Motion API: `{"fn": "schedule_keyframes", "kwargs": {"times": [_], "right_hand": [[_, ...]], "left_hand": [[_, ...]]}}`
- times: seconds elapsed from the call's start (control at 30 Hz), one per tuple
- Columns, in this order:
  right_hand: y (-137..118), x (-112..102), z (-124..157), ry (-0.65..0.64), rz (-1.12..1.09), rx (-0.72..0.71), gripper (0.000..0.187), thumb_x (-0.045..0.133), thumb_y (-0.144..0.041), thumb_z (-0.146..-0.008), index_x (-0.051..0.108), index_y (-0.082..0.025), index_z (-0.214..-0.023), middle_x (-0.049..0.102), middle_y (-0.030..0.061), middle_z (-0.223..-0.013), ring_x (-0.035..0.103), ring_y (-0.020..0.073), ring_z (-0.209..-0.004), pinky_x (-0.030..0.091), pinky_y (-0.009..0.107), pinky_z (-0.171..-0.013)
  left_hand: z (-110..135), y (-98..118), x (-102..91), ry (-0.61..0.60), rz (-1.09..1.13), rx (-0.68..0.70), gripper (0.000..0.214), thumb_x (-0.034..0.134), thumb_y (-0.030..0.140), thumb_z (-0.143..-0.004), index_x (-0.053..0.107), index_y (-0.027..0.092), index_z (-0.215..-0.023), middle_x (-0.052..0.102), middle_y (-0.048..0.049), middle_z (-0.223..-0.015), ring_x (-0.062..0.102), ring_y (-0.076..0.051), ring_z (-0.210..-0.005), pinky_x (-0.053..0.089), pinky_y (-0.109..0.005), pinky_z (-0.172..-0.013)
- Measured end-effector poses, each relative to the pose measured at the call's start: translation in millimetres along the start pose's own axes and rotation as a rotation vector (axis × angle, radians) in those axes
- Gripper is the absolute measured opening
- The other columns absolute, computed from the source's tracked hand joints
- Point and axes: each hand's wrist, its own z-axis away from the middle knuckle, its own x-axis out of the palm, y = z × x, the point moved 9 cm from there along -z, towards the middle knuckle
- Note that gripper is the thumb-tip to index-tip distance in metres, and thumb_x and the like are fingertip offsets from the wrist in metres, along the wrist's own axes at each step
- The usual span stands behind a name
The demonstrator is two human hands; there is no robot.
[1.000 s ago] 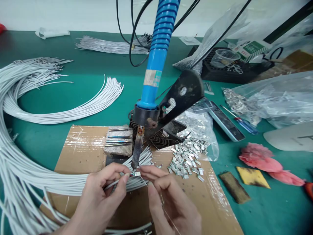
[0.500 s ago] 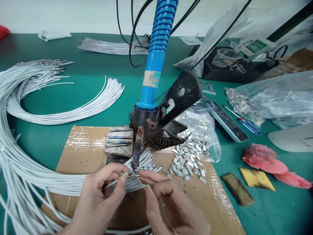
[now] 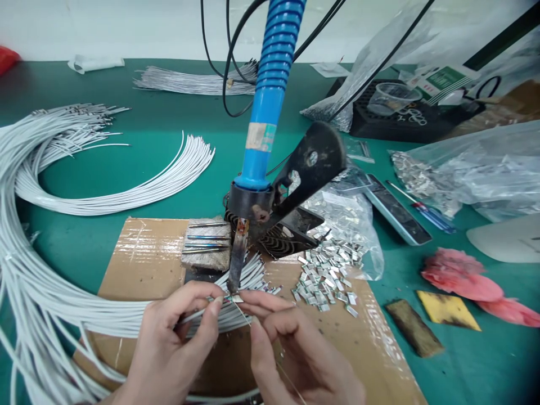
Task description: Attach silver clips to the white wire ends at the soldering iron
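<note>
Pinching a white cable (image 3: 194,317) close to its end, the left hand (image 3: 183,329) is closed, thumb against forefinger, with the other fingers curled in behind. The right hand (image 3: 301,351) is also nearly closed, holding a thin wire (image 3: 244,316) between thumb and fingers; its far fingertips come right up beside the small chip (image 3: 238,299) at the cable's end, and whether they touch it I cannot tell. The chip sits just under the tip of the blue iron (image 3: 257,149), which stands tip down in a black holder (image 3: 314,169), and the wire runs up to that same spot.

As for progress, this one piece looks partway through: cable, chip, wire and tip meet, but a finished joint cannot be made out. Plenty seems left. A pile of loose chips (image 3: 329,273) lies to the right on the cardboard (image 3: 145,239), near an open clear bag (image 3: 371,225) with more pieces inside. A thick bundle (image 3: 105,315) of cables sweeps in from the left and passes beneath the hands. Farther off on the green tabletop (image 3: 236,126), another bundle (image 3: 126,199) curves round at the left. Some cable ends there look dark, yet they are too small to show which carry a chip.
</note>
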Motion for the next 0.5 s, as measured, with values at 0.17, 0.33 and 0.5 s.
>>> {"fn": "schedule_keyframes", "kwargs": {"times": [0.17,0.33,0.5], "right_hand": [[-2.0,-1.6,-1.8,-0.007,0.029,0.005,0.022,0.064,-0.01,-0.086,0.06,-0.024,-0.07,0.079,0.0044,-0.097,0.078,0.0157,-0.078,0.062,0.023,-0.076],[-2.9,-1.2,-2.4,-0.006,0.042,-0.013,0.022,0.064,-0.011,-0.087,0.059,-0.024,-0.069,0.079,0.0044,-0.096,0.078,0.0151,-0.076,0.061,0.022,-0.074],[-2.7,-0.1,-0.8,0.015,0.024,-0.033,0.021,0.062,-0.011,-0.087,0.059,-0.025,-0.072,0.078,-0.0024,-0.099,0.078,0.009,-0.079,0.057,0.014,-0.078]], "left_hand": [[-0.7,1.1,-1.2,0.018,0.031,0.016,0.02,0.073,0.041,-0.081,0.079,0.023,-0.081,0.069,-0.0007,-0.057,0.052,-0.016,-0.05,0.036,-0.025,-0.047],[-0.6,3.9,-1.1,0.032,0.04,0.06,0.018,0.069,0.038,-0.082,0.079,0.023,-0.079,0.067,0.0016,-0.054,0.049,-0.014,-0.047,0.034,-0.024,-0.046],[1.0,5.6,-0.5,0.034,0.014,0.071,0.021,0.064,0.038,-0.085,0.078,0.022,-0.081,0.067,0.003,-0.055,0.047,-0.012,-0.048,0.035,-0.023,-0.047]]}}
